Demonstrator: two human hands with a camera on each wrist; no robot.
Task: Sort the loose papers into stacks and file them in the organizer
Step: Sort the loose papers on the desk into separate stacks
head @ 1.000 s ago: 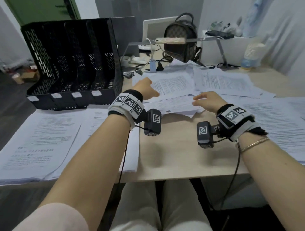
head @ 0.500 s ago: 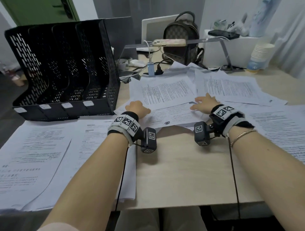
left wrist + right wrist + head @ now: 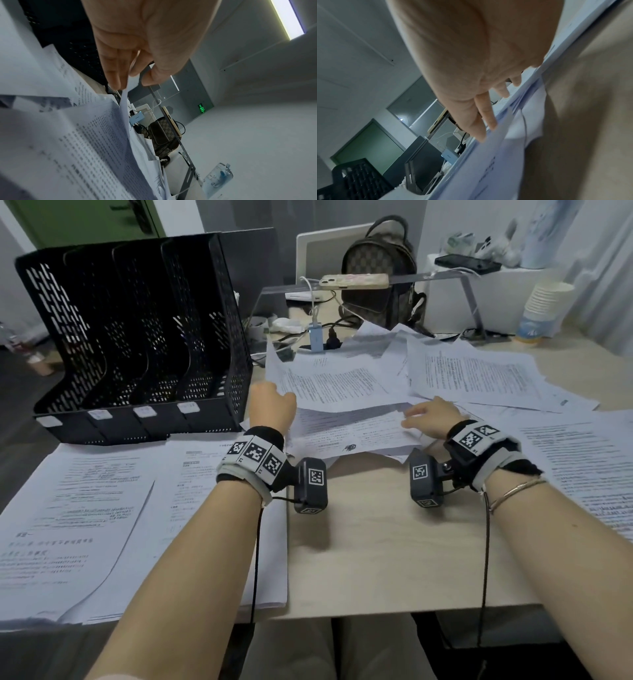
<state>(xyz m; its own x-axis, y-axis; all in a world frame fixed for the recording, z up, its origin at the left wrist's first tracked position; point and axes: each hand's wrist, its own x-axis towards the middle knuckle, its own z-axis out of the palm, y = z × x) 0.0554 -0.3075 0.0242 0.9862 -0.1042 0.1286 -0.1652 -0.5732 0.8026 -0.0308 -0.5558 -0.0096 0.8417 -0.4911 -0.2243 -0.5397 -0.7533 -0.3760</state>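
1. Left hand [image 3: 270,405] sat at the left edge of the loose papers [image 3: 346,392], just beside the organizer's [image 3: 137,337] right wall. Wrist view showed the fingers [image 3: 113,70] and thumb curled, pinching the edge of one sheet [image 3: 124,102] – sheet lifted off the pile there.
2. Right hand [image 3: 431,416] lay on a lower sheet [image 3: 349,433] near the desk's front, fingers [image 3: 486,116] straight & spread, tips pressing on the paper – nothing gripped.
3. Organizer: black mesh, 4 slots w/ white labels, upright at far left of the desk [image 3: 376,542]. No paper seen in the slots, though the dark mesh made it hard to tell.
4. Two flat stacks [image 3: 85,508] lay in front of the organizer, side by side, partly overlapping, under the left forearm.
5. More loose sheets spread across the right side of the desk, overlapping at odd angles.
6. Behind the papers: backpack [image 3: 380,272], phone [image 3: 354,281] on a metal stand, stack of paper cups [image 3: 548,299] at far right.
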